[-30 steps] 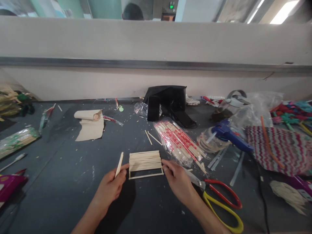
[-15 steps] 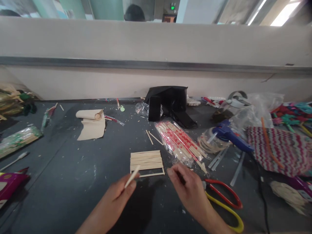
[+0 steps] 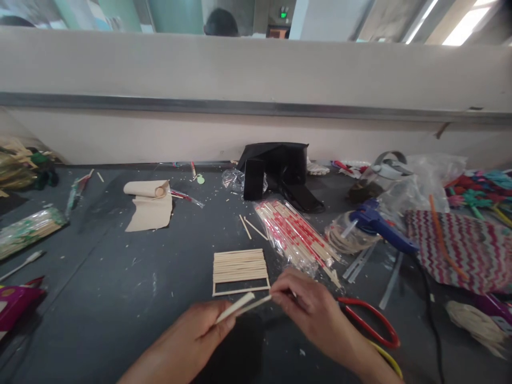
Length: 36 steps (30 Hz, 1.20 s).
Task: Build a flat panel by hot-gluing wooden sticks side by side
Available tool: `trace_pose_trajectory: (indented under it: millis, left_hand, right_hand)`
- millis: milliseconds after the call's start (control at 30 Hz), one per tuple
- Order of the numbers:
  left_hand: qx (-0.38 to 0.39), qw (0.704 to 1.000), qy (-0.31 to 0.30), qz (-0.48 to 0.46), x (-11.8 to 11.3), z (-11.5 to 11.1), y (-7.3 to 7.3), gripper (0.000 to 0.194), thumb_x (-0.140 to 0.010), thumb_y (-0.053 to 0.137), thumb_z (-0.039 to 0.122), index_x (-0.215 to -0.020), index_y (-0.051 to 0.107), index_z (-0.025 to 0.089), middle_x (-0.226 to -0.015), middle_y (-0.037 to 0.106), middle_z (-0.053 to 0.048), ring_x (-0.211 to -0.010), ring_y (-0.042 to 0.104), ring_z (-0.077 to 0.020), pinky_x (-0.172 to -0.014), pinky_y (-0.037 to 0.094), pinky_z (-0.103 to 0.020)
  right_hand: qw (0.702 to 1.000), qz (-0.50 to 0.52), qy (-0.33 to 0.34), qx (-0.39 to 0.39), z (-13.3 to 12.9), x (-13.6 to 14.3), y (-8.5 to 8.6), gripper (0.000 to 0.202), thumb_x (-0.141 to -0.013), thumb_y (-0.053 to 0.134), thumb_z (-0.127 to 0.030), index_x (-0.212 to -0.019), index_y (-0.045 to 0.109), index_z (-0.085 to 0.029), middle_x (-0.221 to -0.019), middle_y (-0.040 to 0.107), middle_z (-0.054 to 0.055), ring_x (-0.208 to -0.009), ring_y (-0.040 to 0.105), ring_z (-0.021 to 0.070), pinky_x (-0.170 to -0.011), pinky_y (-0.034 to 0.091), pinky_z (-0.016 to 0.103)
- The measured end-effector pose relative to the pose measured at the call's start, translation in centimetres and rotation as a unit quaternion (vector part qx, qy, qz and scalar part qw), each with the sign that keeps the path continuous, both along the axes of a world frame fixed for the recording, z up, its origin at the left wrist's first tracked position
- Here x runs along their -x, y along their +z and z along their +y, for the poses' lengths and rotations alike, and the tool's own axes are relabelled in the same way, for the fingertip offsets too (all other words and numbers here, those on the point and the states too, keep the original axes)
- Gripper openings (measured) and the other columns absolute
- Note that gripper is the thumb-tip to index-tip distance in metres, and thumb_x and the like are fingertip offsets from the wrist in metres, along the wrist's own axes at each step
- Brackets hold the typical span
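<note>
My left hand (image 3: 204, 325) is closed around a few short wooden sticks (image 3: 237, 308) that point up and to the right. One thin stick (image 3: 256, 304) runs from the left hand's fingers to the fingertips of my right hand (image 3: 304, 304), which pinch its far end. Just beyond both hands lies a small panel of wooden sticks (image 3: 239, 265) on the dark table. Its sticks are packed side by side toward the back, with an open gap before the front stick. Two loose sticks (image 3: 245, 226) lie behind the panel.
Plastic packs of chopsticks (image 3: 296, 232) lie behind the right hand, with a blue glue gun (image 3: 380, 225) farther right. Red and yellow pliers (image 3: 372, 320) rest beside the right forearm. A black phone (image 3: 254, 180) stands at the back. Brown paper (image 3: 149, 208) lies back left.
My left hand has moved right, and its sticks now point more to the right. My right hand, empty before, has moved slightly left and now pinches the end of one stick.
</note>
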<state>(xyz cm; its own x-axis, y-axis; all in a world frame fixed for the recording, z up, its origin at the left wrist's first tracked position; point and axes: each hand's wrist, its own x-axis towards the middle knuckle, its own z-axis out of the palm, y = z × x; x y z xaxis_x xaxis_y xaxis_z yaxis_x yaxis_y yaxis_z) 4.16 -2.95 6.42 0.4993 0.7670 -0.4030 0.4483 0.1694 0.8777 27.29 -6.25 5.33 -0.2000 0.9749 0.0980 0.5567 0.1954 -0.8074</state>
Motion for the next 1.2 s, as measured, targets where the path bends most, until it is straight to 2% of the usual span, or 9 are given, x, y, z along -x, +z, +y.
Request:
trace_pose_trajectory:
  millis: [167, 300, 433, 533, 667, 733, 833, 967, 1200]
  left_hand:
    - [0.007, 0.999, 0.032, 0.016, 0.9, 1.8, -1.0, 0.030, -0.079, 0.056, 0.046, -0.081, 0.070, 0.019, -0.074, 0.064, -0.002, -0.069, 0.052, -0.0181, -0.063, 0.039, -0.024]
    - [-0.013, 0.999, 0.005, 0.047, 0.7, 3.8, -1.3, 0.035, -0.081, 0.051, 0.050, -0.078, 0.064, 0.017, -0.059, 0.048, 0.004, -0.056, 0.039, -0.0117, -0.051, 0.029, -0.020]
    - [-0.037, 0.997, -0.025, 0.057, 0.3, 6.0, -1.1, 0.036, -0.080, 0.051, 0.050, -0.065, 0.056, 0.017, -0.054, 0.041, 0.006, -0.053, 0.036, -0.0105, -0.049, 0.026, -0.020]
    - [-0.052, 0.996, -0.031, 0.061, 0.7, 7.8, -1.6, 0.038, -0.079, 0.051, 0.050, -0.062, 0.055, 0.017, -0.053, 0.043, 0.005, -0.052, 0.037, -0.0102, -0.050, 0.026, -0.021]
    - [-0.108, 0.983, 0.098, 0.108, 2.3, 9.8, -3.6, 0.041, -0.074, 0.054, 0.055, -0.068, 0.063, 0.015, -0.054, 0.043, 0.005, -0.052, 0.037, -0.0108, -0.047, 0.024, -0.021]
    - [-0.116, 0.976, 0.133, 0.125, 2.9, 10.3, -4.6, 0.041, -0.071, 0.056, 0.055, -0.072, 0.065, 0.015, -0.056, 0.046, 0.004, -0.054, 0.039, -0.0116, -0.048, 0.024, -0.021]
    - [-0.115, 0.974, 0.126, 0.151, 3.1, 10.3, -5.5, 0.042, -0.072, 0.054, 0.055, -0.064, 0.060, 0.015, -0.054, 0.041, 0.005, -0.053, 0.038, -0.0110, -0.047, 0.024, -0.022]
    - [-0.136, 0.971, 0.095, 0.173, 2.6, 10.0, -5.5, 0.044, -0.074, 0.050, 0.056, -0.053, 0.046, 0.017, -0.053, 0.034, 0.006, -0.053, 0.035, -0.0104, -0.048, 0.023, -0.022]
    - [-0.172, 0.964, 0.086, 0.185, 2.1, 9.7, -5.4, 0.038, -0.074, 0.052, 0.050, -0.056, 0.055, 0.017, -0.055, 0.048, 0.003, -0.057, 0.044, -0.0130, -0.050, 0.029, -0.022]
  right_hand:
    - [0.992, -0.104, -0.010, -0.068, 1.3, -0.9, -0.6, 0.017, -0.093, 0.045, -0.022, -0.089, 0.062, -0.021, -0.086, 0.060, 0.003, -0.079, 0.057, 0.0150, -0.071, 0.045, 0.026]
    - [0.944, -0.271, -0.038, -0.183, 2.7, -0.6, -0.6, 0.021, -0.093, 0.046, -0.023, -0.101, 0.066, -0.024, -0.093, 0.061, 0.006, -0.085, 0.056, 0.0184, -0.071, 0.043, 0.028]
    - [0.931, -0.289, -0.030, -0.222, 4.1, 0.1, -0.7, 0.021, -0.092, 0.047, -0.022, -0.099, 0.067, -0.024, -0.090, 0.061, 0.004, -0.082, 0.055, 0.0169, -0.067, 0.041, 0.025]
    - [0.938, -0.280, -0.031, -0.203, 4.9, 0.6, -1.6, 0.021, -0.092, 0.047, -0.019, -0.092, 0.067, -0.022, -0.085, 0.062, 0.003, -0.079, 0.054, 0.0154, -0.066, 0.038, 0.024]
    - [0.937, -0.310, -0.070, -0.147, 5.8, 1.1, -3.1, 0.019, -0.091, 0.050, -0.018, -0.084, 0.067, -0.022, -0.079, 0.061, 0.001, -0.076, 0.054, 0.0142, -0.063, 0.035, 0.024]
    - [0.931, -0.336, -0.073, -0.123, 6.2, 1.2, -3.6, 0.019, -0.091, 0.050, -0.018, -0.079, 0.066, -0.022, -0.078, 0.060, 0.000, -0.074, 0.054, 0.0135, -0.061, 0.033, 0.024]
    - [0.920, -0.371, -0.064, -0.109, 6.9, 1.5, -3.7, 0.021, -0.091, 0.050, -0.019, -0.076, 0.064, -0.021, -0.080, 0.060, 0.000, -0.073, 0.054, 0.0126, -0.060, 0.031, 0.024]
    - [0.913, -0.389, -0.053, -0.110, 7.7, 1.9, -3.7, 0.022, -0.092, 0.050, -0.019, -0.075, 0.063, -0.021, -0.080, 0.059, 0.000, -0.070, 0.053, 0.0111, -0.058, 0.029, 0.025]
    - [0.915, -0.398, -0.033, -0.064, 8.0, 2.0, -4.0, 0.022, -0.090, 0.050, -0.014, -0.072, 0.061, -0.019, -0.078, 0.057, -0.001, -0.065, 0.051, 0.0086, -0.053, 0.028, 0.024]
